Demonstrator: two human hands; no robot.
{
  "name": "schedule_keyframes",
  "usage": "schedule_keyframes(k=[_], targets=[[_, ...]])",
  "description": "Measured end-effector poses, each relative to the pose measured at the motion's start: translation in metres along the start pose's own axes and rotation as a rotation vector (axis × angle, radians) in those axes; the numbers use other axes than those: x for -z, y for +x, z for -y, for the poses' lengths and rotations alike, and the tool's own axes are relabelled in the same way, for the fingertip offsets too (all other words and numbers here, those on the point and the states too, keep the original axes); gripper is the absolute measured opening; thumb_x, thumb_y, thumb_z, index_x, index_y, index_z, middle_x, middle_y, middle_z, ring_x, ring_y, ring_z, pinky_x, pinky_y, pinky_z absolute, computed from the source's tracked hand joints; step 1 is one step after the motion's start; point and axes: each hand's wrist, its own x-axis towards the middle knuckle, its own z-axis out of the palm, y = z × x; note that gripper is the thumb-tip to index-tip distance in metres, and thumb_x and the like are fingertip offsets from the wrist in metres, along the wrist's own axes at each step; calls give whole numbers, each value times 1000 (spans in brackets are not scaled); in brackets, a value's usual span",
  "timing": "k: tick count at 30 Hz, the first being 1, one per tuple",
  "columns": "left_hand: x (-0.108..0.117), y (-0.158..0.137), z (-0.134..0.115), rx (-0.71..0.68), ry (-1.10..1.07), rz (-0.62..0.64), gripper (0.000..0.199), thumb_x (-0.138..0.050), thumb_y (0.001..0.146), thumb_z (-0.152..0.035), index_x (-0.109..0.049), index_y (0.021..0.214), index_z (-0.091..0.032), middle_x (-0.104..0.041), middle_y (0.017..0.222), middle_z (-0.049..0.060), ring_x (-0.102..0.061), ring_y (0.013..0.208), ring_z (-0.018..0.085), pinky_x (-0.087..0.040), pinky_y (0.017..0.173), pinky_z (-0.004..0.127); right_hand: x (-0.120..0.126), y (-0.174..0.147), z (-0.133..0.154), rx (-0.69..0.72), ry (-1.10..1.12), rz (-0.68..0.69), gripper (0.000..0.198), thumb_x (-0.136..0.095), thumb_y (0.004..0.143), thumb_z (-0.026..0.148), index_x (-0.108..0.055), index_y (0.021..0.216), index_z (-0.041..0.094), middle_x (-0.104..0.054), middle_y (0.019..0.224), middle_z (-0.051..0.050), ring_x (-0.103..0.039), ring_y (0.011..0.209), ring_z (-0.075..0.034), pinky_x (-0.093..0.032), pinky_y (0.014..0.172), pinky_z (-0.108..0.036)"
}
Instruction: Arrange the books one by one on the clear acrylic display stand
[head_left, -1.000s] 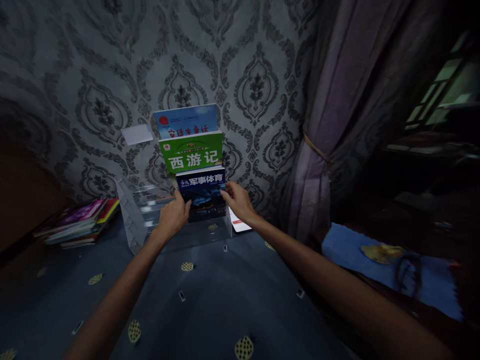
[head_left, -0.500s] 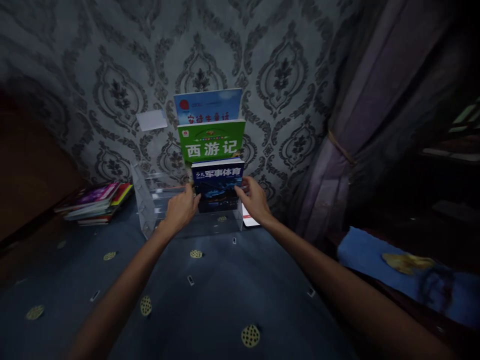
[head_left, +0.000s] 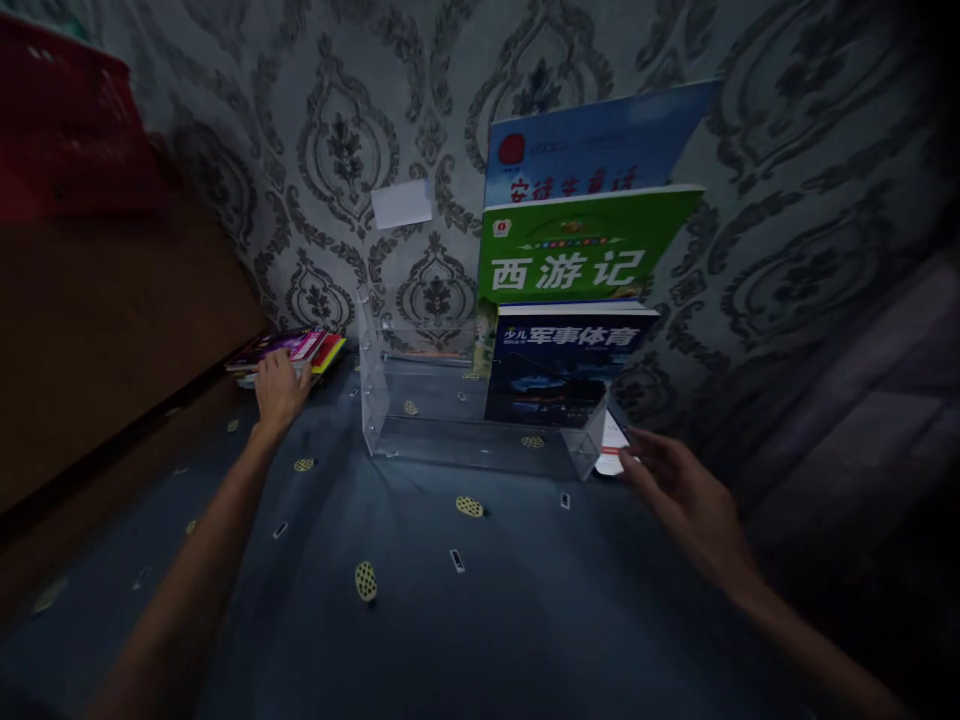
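My left hand reaches to a low pile of books on the far left; its fingers rest at the pile's front edge, thumb apart. My right hand holds nothing, thumb and fingers apart, to the right of a clear plastic book rack. In the rack's right part, books stand upright in tiers: a dark blue book in front, a green book behind it, and a light blue book at the back. A white card-like thing lies at the rack's right end, close to my right fingertips.
A dark blue cloth with yellow pineapple prints covers the surface. Patterned wallpaper rises behind, with a white plate on it. A brown box-like block stands at the left under a red thing. A curtain hangs at the right.
Both hands have let go of the dark blue book, which now stands in the rack. My left hand moved left to the pile; my right hand drew back right. The view turned left.
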Motion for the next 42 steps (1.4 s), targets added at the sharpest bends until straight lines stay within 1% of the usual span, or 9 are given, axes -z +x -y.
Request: schedule_keyframes(k=[4,8,12,17,24,32,37,39,42], targets=[[-27,37,16,-24,58,118,61,-48,95,-39,-43,143,-2,-47,151,31,-37,146,41,-35,113,57,-5,-22,-21,-15,-92,61,38,-60,83,58,-66,110,33,-74,98,-12,-72,81,-31,-60,68,-46],[-41,59,16,-33,123,210,51,-45,96,-41,-59,127,-3,-62,133,33,-55,130,43,-34,109,61,-13,-32,-43,-24,-95,48,41,-60,80,59,-66,105,28,-76,93,-9,-73,76,-30,-61,65,-45],[-38,67,19,-43,191,232,53,-30,101,-41,-67,111,-4,-69,117,33,-65,113,42,-42,100,56,-19,-36,-53,-75,-47,21,43,-59,79,60,-67,103,26,-76,89,-8,-74,73,-29,-62,67,-43],[-16,56,30,-125,267,214,50,-25,103,-33,-62,121,-5,-71,109,30,-69,105,39,-48,88,48,-20,-39,-55,-87,-23,49,50,-57,79,65,-68,105,24,-76,90,-8,-74,74,-28,-62,70,-42],[23,-1,43,-322,347,235,41,-30,103,-33,-65,107,-11,-74,98,23,-72,97,36,-50,83,42,-18,-40,-51,-74,-26,81,57,-55,80,70,-68,107,22,-76,84,-9,-74,74,-29,-61,69,-42],[36,-116,58,-559,321,435,27,-39,102,-25,-64,95,-18,-75,86,12,-72,86,27,-50,73,32,-19,-45,-46,-94,43,100,57,-59,79,72,-68,106,22,-75,79,-8,-73,71,-28,-60,62,-39],[43,-183,33,-698,35,435,37,-38,106,-36,-64,85,-20,-72,77,7,-69,73,20,-48,65,27,-19,-45,-51,-82,32,126,57,-58,80,72,-68,106,23,-73,77,-8,-72,72,-28,-60,62,-39],[50,-188,16,-774,-167,528,41,-37,106,-41,-66,85,-21,-73,80,5,-69,72,17,-49,67,26,-19,-45,-51,-84,37,130,56,-59,81,71,-68,107,22,-74,82,-9,-73,73,-28,-60,60,-39],[51,-174,8,-690,-323,677,39,-41,104,-50,-69,110,-23,-76,106,5,-72,94,19,-53,82,29,-18,-46,-50,-71,29,137,51,-61,83,66,-68,107,22,-75,85,-9,-73,74,-27,-60,62,-39]])
